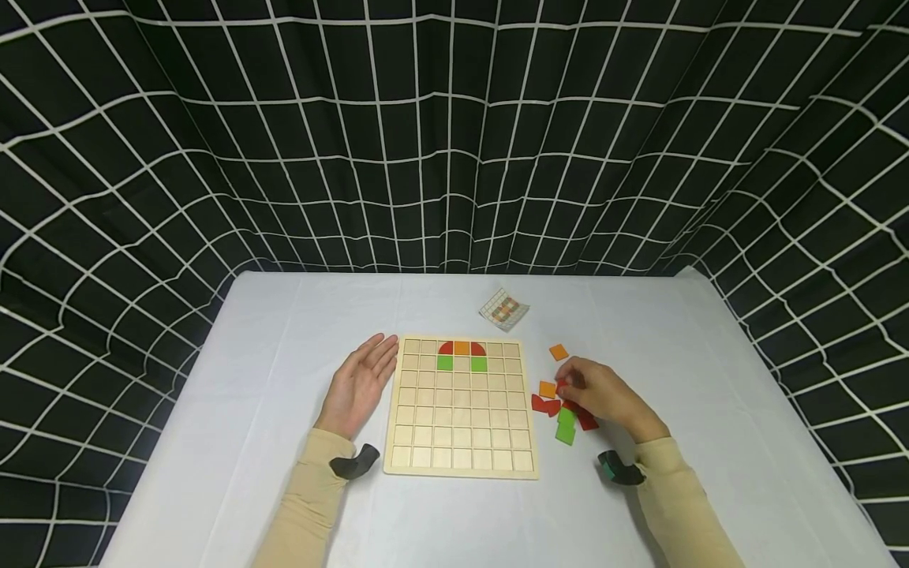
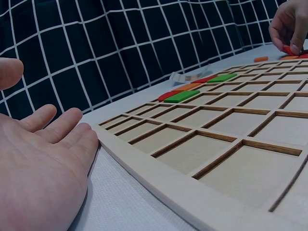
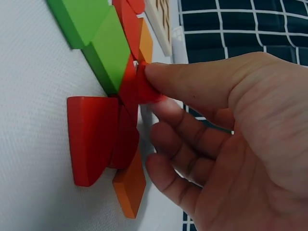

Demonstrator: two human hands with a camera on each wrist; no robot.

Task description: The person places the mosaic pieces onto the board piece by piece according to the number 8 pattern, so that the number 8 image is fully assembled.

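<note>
My right hand pinches a red tile between thumb and index finger, over the loose tiles right of the wooden grid board. Its other fingers are curled in the right wrist view. Beneath and around it lie green tiles, red tiles with a curved side, and an orange tile. My left hand lies palm up with straight fingers, fingertips at the board's left edge. Near the board's far edge sit an orange square between two red quarter-rounds, and two green squares.
A small creased paper with a coloured grid pattern lies beyond the board. One orange tile sits apart, farther back on the right. A white cloth covers the table, with black curtains in a white grid pattern around it.
</note>
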